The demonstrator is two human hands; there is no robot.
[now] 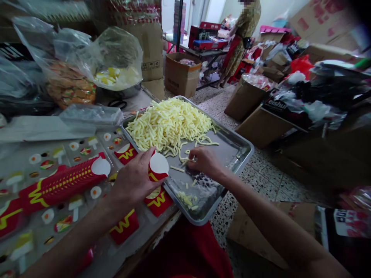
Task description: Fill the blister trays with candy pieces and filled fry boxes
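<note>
My left hand [131, 177] is closed around a red french-fry carton [159, 165] with a white inner face, tilted over the near left edge of the metal tray [232, 154]. In the tray my right hand [204, 160] has its fingers pinched together low over the bottom, with a pale yellow french fry at the fingertips. A large heap of pale yellow french fries [174, 121] fills the far left part of the tray. Short broken bits [187, 199] lie in its near corner. Left of my left hand lies a long row of nested red cartons [63, 181].
More red cartons [158, 200] lie on the patterned tablecloth [95, 192] beside the tray. Behind stand a bag of brown pieces [68, 83] and a bowl lined with clear plastic [124, 90]. Cardboard boxes [182, 73] crowd the speckled floor. A person [243, 38] stands at the back.
</note>
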